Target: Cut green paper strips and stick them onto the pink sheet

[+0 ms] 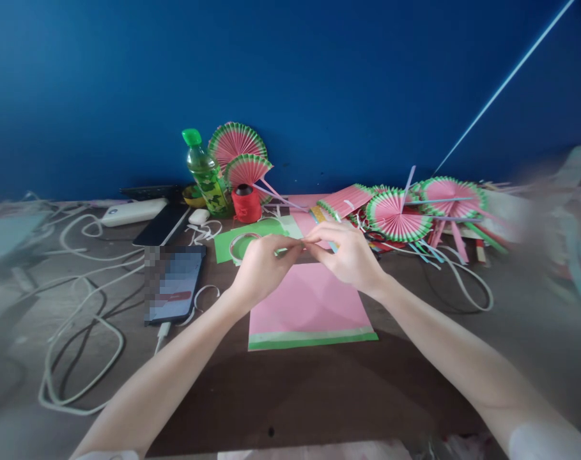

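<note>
A pink paper sheet [314,303] with a pale strip and a green strip along its near edge lies flat on the dark table. Over its far edge my left hand [266,265] and my right hand [345,252] meet, fingertips pinched close together. Whatever they pinch is too small or hidden to make out. Just left of my left hand, a roll of tape [238,241] rests on green paper [223,246]. Beyond my right hand sits a pleated pink and green paper fan [399,216].
A phone [178,284] and looping white cables [98,313] lie on the left. At the back stand a green-capped bottle [204,172], a red-wrapped spool [247,206] and upright fans [237,144] by the blue wall. More fans [453,195] and paper strips crowd the right.
</note>
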Motion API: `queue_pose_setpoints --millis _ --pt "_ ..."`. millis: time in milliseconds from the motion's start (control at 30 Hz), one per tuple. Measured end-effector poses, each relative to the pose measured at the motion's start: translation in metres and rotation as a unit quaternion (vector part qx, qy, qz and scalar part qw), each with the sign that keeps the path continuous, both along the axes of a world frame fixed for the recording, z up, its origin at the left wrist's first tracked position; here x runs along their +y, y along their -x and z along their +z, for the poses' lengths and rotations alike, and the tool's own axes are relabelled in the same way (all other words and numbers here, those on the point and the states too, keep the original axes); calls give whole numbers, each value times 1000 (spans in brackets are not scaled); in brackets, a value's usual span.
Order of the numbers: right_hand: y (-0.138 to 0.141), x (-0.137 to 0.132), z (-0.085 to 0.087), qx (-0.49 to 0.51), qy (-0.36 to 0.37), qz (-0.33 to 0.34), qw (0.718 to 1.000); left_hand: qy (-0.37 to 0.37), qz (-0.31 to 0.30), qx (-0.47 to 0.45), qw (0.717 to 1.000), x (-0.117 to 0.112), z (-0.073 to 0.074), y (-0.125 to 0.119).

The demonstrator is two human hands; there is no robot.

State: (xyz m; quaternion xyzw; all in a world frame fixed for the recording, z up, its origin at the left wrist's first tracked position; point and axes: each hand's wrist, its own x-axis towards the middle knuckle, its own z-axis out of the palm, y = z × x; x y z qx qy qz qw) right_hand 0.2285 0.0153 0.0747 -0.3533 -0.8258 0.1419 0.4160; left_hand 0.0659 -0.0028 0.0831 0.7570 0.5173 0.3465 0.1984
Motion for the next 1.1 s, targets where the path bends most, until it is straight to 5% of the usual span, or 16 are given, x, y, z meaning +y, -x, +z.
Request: queue_pose_setpoints --millis 233,667,900,1100 --pt "-1 0 2 12 16 2 1000 6 -13 -18 1000 1 -1 1" --pt "-9 7 11 72 178 -31 981 97 -45 -83 991 5 2 5" --pt "-39 33 12 131 185 -116 967 148 -44 -116 981 11 3 13" --pt "-69 53 13 131 113 -234 957 151 -55 -118 980 14 2 17"
